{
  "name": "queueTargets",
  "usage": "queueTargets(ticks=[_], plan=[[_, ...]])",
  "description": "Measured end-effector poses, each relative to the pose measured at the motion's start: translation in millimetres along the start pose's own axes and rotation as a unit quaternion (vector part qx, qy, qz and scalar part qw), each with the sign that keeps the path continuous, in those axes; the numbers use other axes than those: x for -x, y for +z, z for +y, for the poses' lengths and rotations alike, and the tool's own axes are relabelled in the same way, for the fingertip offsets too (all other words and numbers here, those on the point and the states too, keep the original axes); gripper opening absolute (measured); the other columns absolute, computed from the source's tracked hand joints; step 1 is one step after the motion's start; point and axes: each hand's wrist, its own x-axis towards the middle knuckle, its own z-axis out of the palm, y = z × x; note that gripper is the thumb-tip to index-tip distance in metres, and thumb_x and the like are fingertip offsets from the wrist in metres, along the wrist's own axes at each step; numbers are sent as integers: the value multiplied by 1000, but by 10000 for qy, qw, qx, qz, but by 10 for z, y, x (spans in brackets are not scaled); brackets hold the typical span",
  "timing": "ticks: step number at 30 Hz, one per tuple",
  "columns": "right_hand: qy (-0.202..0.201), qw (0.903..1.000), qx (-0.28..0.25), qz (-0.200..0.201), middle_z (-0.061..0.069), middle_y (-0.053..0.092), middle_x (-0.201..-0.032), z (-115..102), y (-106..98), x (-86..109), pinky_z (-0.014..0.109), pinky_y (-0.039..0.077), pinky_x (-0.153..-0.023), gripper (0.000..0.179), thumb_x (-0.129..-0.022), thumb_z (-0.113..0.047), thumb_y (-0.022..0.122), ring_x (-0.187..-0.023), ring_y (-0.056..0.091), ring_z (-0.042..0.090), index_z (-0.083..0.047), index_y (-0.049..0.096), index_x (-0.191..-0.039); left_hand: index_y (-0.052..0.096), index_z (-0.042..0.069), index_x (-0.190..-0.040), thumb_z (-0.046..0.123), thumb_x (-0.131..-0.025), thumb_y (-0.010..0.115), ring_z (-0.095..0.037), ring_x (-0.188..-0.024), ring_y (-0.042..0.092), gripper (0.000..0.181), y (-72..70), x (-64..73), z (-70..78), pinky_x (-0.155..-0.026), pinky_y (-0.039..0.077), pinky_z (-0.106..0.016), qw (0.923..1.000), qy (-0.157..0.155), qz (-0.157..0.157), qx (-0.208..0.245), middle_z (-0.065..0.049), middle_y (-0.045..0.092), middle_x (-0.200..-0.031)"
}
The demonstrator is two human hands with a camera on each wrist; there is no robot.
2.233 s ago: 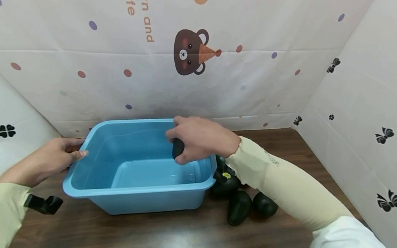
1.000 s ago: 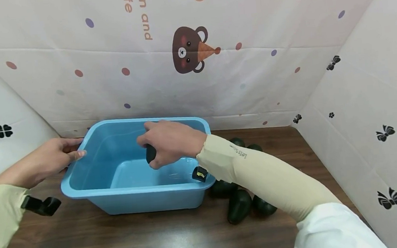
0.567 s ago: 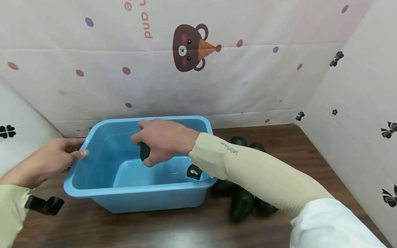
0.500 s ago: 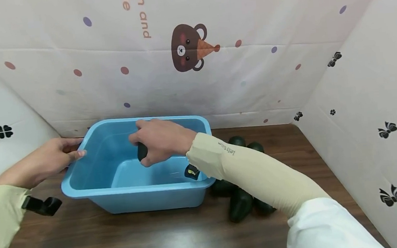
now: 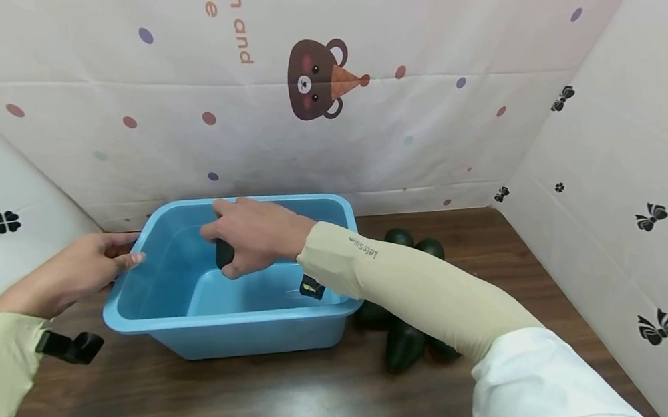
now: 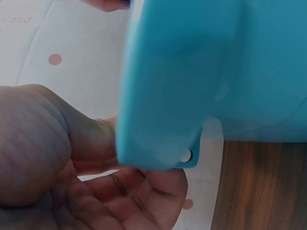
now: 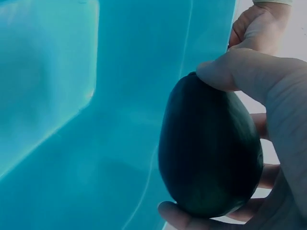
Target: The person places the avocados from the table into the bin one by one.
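Observation:
A dark green avocado [image 5: 225, 254] is held in my right hand [image 5: 259, 234] above the inside of a light blue plastic basin [image 5: 244, 338]. In the right wrist view the thumb presses one end of the avocado [image 7: 211, 148] while the fingers wrap its far side and other end. My left hand [image 5: 83, 267] grips the basin's left rim, thumb over the edge and fingers outside. Seen from the left wrist, those fingers lie by a corner with a small hole in the rim. The visible floor of the basin is bare.
Right of the basin several avocados [image 5: 404, 346] lie on the brown wooden table [image 5: 305, 406], some partly hidden by my right forearm. A patterned white backdrop [image 5: 423, 126] rises behind and at both sides. Black camera mounts [image 5: 72, 346] hang from my wrists.
My right hand has carried the avocado leftward from the basin's right end to over its middle-left. The left hand has kept its grip on the rim.

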Motion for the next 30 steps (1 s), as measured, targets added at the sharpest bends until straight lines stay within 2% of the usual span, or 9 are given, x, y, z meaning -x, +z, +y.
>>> queueTargets(ticks=[12, 30], plan=[[12, 9999, 130, 1, -1, 48, -132, -65, 23, -131, 25, 50, -80, 51, -86, -56, 61, -109, 49, 14, -36, 51, -131, 17, -10, -149, 32, -99, 53, -42, -95, 68, 74, 13, 5, -1, -72, 58, -52, 10000, -5, 1, -29, -42, 45, -132], [-77, 9998, 83, 141, -5, 46, -135, -89, 4, -292, 22, 51, -84, 56, -85, -61, 60, -111, 47, 11, -39, 47, -135, 14, -8, -150, 36, -100, 49, -52, -107, 60, 75, -15, 15, 12, -76, 57, -54, 9999, -82, -104, -34, -43, 42, -135]])
